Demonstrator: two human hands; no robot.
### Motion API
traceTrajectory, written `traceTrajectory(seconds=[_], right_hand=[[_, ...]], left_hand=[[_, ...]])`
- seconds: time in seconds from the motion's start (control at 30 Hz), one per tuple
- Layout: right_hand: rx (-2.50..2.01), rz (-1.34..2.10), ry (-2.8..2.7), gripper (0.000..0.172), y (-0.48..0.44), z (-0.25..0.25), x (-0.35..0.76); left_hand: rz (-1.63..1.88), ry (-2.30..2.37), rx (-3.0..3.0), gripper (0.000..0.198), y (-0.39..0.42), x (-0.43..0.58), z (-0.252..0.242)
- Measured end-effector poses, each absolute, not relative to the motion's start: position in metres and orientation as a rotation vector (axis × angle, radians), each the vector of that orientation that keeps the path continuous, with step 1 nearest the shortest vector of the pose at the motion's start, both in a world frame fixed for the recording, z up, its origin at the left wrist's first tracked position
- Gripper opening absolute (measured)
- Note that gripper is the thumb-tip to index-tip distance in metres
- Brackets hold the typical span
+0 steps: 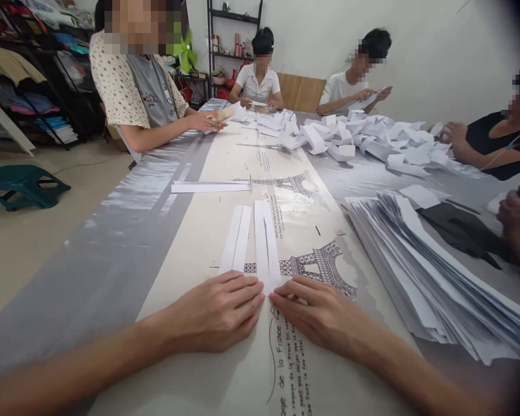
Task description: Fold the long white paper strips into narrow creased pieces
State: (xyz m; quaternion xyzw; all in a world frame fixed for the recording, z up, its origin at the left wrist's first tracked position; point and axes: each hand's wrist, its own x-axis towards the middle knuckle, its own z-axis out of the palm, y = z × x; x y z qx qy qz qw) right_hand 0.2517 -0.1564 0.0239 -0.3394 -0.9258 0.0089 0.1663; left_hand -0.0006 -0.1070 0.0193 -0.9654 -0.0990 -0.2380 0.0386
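A white folded paper strip (262, 245) lies lengthwise on the printed tablecloth, its two long flaps meeting at a slightly gaping seam. At its near end, the fingers of my left hand (225, 309) are closed together on the left corner. My right hand (318, 309) pinches the right corner, thumb tucked under the fingers. Just left of this strip rests a second folded paper strip (236, 240), its near end partly behind my left fingers. Farther off, a third folded strip (210, 187) lies crosswise.
A thick stack of paper sheets (416, 271) stands to the right, beside a black item (459, 228). Behind it spreads a heap of folded white papers (351, 136). Several people sit around the table, some with paper in hand. A green stool (26, 182) is on the floor left.
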Motion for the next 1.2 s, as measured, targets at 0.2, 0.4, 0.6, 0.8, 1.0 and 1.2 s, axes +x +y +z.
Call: traceTrajectory(seconds=[0.2,0.4,0.6,0.8,1.0,1.2], right_hand=[[-0.914,-0.033,-2.721,0.023,-0.155,0.025,0.253],[-0.841,0.002,-2.691,0.022,-0.154,0.031,0.263],[-0.813,0.084,-2.642,0.022,-0.153,0.032,0.27],[-0.883,0.149,-2.599,0.02,-0.149,0.029,0.278],[-0.868,0.067,-2.551,0.015,-0.148,0.027,0.275],[-0.833,0.009,-2.628,0.023,-0.151,0.023,0.253]], left_hand=[[-0.79,-0.264,-2.954,0.026,-0.102,-0.004,0.018],[-0.812,-0.184,-3.028,0.028,-0.095,-0.007,0.02],[-0.822,-0.155,-3.086,0.031,-0.092,-0.01,0.019],[-0.877,-0.154,-3.114,0.029,-0.089,-0.011,0.017],[-0.908,-0.166,-3.093,0.03,-0.091,-0.01,0.015],[-0.877,-0.161,-3.062,0.028,-0.092,-0.008,0.019]])
